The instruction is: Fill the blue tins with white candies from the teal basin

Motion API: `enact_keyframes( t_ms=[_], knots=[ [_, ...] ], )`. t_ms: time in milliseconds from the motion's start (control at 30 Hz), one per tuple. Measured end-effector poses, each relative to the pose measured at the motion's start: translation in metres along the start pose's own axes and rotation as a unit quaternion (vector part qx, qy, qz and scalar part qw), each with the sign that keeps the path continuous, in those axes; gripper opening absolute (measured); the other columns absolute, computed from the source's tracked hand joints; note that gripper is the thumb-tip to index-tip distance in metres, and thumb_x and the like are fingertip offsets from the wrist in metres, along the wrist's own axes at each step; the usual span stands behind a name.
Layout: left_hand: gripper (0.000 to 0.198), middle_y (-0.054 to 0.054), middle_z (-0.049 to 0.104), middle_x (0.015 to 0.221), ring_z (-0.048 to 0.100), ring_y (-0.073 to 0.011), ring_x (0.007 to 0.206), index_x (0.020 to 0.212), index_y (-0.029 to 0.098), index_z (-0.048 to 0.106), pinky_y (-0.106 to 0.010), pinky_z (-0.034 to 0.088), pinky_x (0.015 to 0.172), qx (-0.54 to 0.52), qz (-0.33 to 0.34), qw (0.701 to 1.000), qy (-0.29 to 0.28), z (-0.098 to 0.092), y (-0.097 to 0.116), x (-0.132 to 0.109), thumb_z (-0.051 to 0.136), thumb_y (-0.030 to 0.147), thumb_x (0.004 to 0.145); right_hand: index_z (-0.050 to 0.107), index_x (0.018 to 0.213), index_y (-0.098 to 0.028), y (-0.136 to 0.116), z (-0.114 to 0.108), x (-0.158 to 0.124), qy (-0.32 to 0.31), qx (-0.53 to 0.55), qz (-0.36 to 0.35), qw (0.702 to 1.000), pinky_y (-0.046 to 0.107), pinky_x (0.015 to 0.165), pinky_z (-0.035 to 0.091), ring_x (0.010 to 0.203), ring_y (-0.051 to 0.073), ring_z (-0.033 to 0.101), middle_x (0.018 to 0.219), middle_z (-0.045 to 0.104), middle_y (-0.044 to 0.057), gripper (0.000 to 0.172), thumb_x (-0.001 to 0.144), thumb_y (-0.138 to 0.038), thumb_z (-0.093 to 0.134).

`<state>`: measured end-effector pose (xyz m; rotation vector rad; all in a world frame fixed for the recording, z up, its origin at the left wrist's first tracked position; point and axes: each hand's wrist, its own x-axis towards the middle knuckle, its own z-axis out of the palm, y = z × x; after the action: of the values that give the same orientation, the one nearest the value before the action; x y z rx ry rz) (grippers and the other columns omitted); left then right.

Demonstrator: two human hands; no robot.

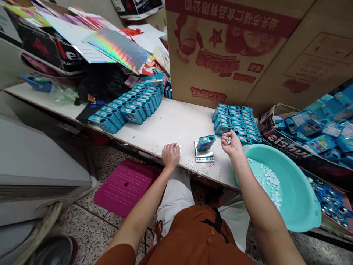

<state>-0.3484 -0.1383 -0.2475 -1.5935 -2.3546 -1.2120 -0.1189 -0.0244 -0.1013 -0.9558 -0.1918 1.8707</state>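
My left hand (171,156) rests at the front edge of the table, palm down. Its fingers are loosely bent, with the thumb apart from them, and small clear-and-white stickers lie beside it. Raised palm up, my right hand (231,143) has its fingers curled around several small white tablets (229,140). Between the hands, a blue box (206,142) with a dark round hole in its top stands upright on a small digital scale (204,156). More white tablets (271,184) lie in a turquoise basin (299,184), under my right forearm.
Rows of blue boxes stand at the back left (132,106) and back right (235,121). A large cardboard carton (220,73) rises behind. On the right are an open carton (284,141) of blue boxes and a tray of shiny blue pieces (329,202). A magenta stool (127,187) stands below.
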Motion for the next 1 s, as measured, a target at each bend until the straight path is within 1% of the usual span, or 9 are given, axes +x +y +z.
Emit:
enact_keyframes(
  t_ms=[67,167,233,300,433,567,667,833,1000],
  knots=[
    [0.026,-0.009,0.065,0.097,0.054,-0.0259,0.100,0.098,0.020,0.060,-0.038,0.038,0.089,0.001,-0.001,1.000,0.003,-0.001,0.001,0.000,0.042,0.038,0.090,0.038,0.062,-0.019,0.005,0.009,0.014,0.033,-0.016,-0.011,0.999,0.011,0.028,0.025,0.036,0.002,0.039,0.052,0.048,-0.004,0.034,0.093,-0.032,0.034],
    [0.026,-0.009,0.065,0.097,0.054,-0.0254,0.100,0.098,0.020,0.060,-0.037,0.038,0.089,-0.001,-0.008,1.000,0.003,-0.002,0.002,0.000,0.043,0.038,0.090,0.042,0.063,-0.019,0.009,0.020,0.026,0.077,-0.047,-0.047,0.995,0.011,0.035,0.037,0.043,0.004,0.050,0.056,0.055,-0.001,0.033,0.092,-0.032,0.035],
    [0.026,-0.009,0.065,0.098,0.054,-0.0255,0.101,0.098,0.020,0.060,-0.037,0.038,0.089,-0.005,-0.013,1.000,0.001,-0.002,0.002,0.000,0.043,0.038,0.089,0.045,0.064,-0.019,0.012,0.026,0.030,0.092,-0.067,-0.076,0.991,0.013,0.040,0.043,0.046,0.006,0.054,0.056,0.056,-0.001,0.032,0.092,-0.034,0.036],
    [0.026,-0.009,0.065,0.098,0.053,-0.0253,0.101,0.098,0.021,0.060,-0.037,0.038,0.089,-0.011,-0.018,1.000,0.000,-0.003,0.002,0.000,0.044,0.039,0.089,0.047,0.065,-0.019,0.015,0.029,0.033,0.094,-0.090,-0.092,0.987,0.015,0.044,0.047,0.047,0.006,0.056,0.055,0.057,-0.002,0.033,0.091,-0.037,0.035],
    [0.026,-0.008,0.065,0.098,0.053,-0.0252,0.100,0.098,0.021,0.060,-0.038,0.038,0.089,-0.029,-0.019,0.999,-0.004,-0.003,0.001,0.000,0.044,0.039,0.089,0.047,0.064,-0.020,0.021,0.030,0.037,0.087,-0.134,-0.111,0.981,0.019,0.049,0.050,0.047,0.008,0.058,0.051,0.058,-0.002,0.038,0.090,-0.045,0.034],
    [0.026,-0.009,0.065,0.097,0.054,-0.0261,0.100,0.098,0.021,0.060,-0.040,0.037,0.090,-0.039,-0.019,0.999,-0.006,-0.004,0.000,0.000,0.043,0.039,0.089,0.045,0.059,-0.021,0.025,0.029,0.040,0.069,-0.181,-0.162,0.968,0.022,0.053,0.052,0.048,0.009,0.060,0.050,0.057,-0.003,0.044,0.088,-0.052,0.033],
    [0.027,-0.009,0.065,0.098,0.054,-0.0263,0.100,0.098,0.021,0.060,-0.041,0.036,0.091,-0.040,-0.024,0.999,-0.006,-0.004,0.000,0.000,0.043,0.039,0.089,0.045,0.057,-0.020,0.029,0.031,0.040,0.059,-0.212,-0.184,0.958,0.023,0.053,0.052,0.048,0.010,0.060,0.050,0.058,-0.003,0.048,0.086,-0.057,0.033],
    [0.027,-0.008,0.065,0.098,0.054,-0.0258,0.100,0.099,0.021,0.060,-0.040,0.036,0.090,-0.042,-0.023,0.999,-0.016,-0.005,0.000,0.000,0.042,0.040,0.090,0.047,0.056,-0.020,0.035,0.034,0.037,0.042,-0.234,-0.216,0.947,0.023,0.054,0.052,0.048,0.010,0.061,0.049,0.058,-0.002,0.052,0.084,-0.062,0.033],
    [0.027,-0.009,0.065,0.097,0.054,-0.0259,0.100,0.098,0.021,0.060,-0.040,0.036,0.090,-0.041,-0.022,0.999,-0.012,-0.004,0.000,0.000,0.042,0.040,0.090,0.049,0.057,-0.019,0.039,0.034,0.034,0.039,-0.254,-0.239,0.936,0.022,0.053,0.051,0.049,0.011,0.062,0.049,0.057,-0.001,0.053,0.086,-0.060,0.031]
  ],
)
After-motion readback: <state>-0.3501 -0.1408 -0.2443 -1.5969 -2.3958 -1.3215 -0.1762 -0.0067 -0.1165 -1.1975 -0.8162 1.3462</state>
